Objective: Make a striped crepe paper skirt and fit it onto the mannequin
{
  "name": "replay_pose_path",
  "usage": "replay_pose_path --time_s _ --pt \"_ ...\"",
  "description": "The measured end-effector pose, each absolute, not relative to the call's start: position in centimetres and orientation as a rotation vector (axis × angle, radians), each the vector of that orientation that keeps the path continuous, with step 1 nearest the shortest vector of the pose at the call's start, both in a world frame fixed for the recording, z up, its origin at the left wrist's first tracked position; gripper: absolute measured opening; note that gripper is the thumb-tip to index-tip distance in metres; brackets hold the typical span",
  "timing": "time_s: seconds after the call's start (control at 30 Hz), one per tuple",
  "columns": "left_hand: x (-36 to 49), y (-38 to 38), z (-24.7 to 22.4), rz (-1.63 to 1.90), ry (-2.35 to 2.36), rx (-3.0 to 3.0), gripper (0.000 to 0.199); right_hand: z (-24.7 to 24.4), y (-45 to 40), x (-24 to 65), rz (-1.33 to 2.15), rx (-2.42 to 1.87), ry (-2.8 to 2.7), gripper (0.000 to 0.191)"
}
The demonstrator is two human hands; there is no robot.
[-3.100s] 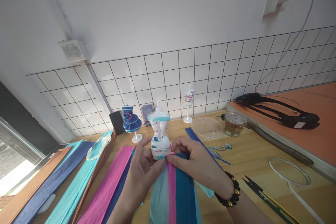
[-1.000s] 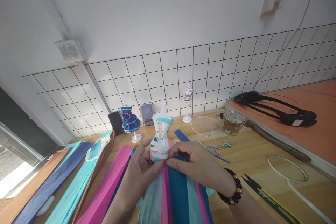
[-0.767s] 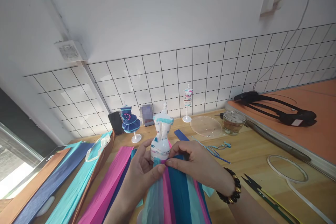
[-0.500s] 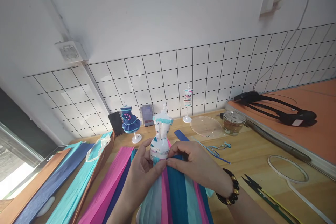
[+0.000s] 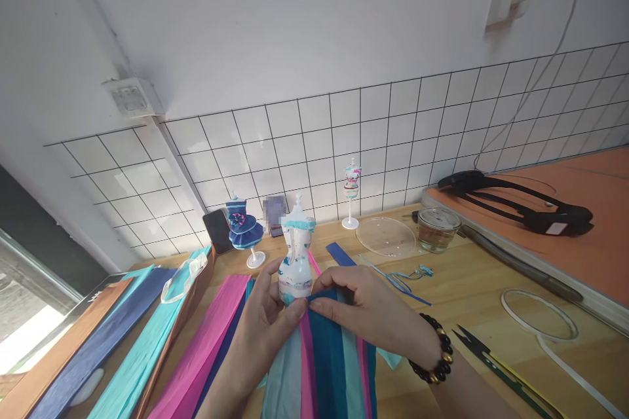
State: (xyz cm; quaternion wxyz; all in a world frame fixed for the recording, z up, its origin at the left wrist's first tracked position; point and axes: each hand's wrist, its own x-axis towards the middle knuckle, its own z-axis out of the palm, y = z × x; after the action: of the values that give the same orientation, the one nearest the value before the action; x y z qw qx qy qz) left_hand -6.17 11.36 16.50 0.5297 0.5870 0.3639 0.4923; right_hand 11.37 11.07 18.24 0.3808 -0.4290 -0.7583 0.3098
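A small white dress form (image 5: 295, 262), stained with teal and pink, stands upright between my hands. Striped paper strips (image 5: 327, 347) in teal, pale aqua and pink hang from its lower edge like a skirt. My left hand (image 5: 268, 321) wraps around the form's left side, its thumb pressing the strips' top edge at the front. With thumb and index finger, my right hand (image 5: 351, 304) pinches the top of the teal paper beside the form's hip. A black bead bracelet (image 5: 432, 348) circles my right wrist. The form's stand is hidden.
Folded paper strips (image 5: 132, 334) lie to the left. Behind stand a blue-dressed mini form (image 5: 246, 229), a phone (image 5: 216, 230) and another mini form (image 5: 351, 186). Rightward are a clear disc (image 5: 386, 237), glass jar (image 5: 439, 230), thread snips (image 5: 501, 366) and white tape (image 5: 540, 315).
The dress form has shifted slightly left and turned a little, and its paper skirt has swung left with it. Both hands keep their hold, thumbs at the top edge.
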Motion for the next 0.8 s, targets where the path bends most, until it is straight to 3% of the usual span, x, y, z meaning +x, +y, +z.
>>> replay_pose_path --time_s 0.13,0.33,0.8 --pt "-6.08 11.18 16.78 1.188 0.903 1.355 0.065 18.33 10.99 11.54 0.82 -1.055 -1.983 0.013" --pt "-6.13 11.25 16.79 1.178 0.829 1.396 0.041 18.39 10.88 11.74 0.826 -1.048 -1.987 0.014" --pt "-6.82 11.01 17.47 1.045 0.81 1.551 0.036 18.64 10.58 11.93 0.945 -0.891 -1.964 0.015"
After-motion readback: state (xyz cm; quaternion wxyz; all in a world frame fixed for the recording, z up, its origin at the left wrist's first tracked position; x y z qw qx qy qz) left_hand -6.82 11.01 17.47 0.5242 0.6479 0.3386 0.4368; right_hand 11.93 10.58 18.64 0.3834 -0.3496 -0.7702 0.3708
